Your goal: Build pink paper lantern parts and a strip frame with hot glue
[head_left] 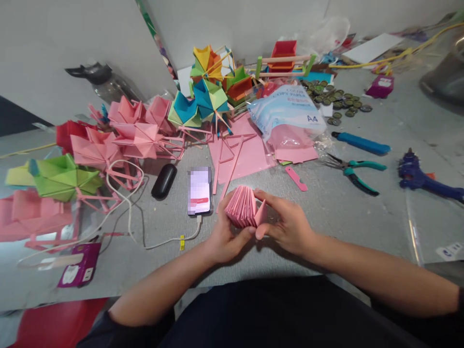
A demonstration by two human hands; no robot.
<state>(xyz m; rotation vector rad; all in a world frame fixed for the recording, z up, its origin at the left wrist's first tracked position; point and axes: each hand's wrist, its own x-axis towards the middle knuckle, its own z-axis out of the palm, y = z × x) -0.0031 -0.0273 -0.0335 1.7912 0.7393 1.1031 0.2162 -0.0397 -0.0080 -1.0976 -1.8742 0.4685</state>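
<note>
We hold the pink folded paper fan [243,207] between our two hands, just to the right of the phone [199,190] on the worktop [326,203]. Our left hand [225,237] grips its left side from below, our right hand [286,223] closes on its right end, fingers [266,197] over it.

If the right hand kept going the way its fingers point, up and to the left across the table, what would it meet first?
The right hand already presses on the pink folded paper stack, so that comes first. Beyond it lies the left hand, and further along probably the phone, though depth is hard to judge.
</note>
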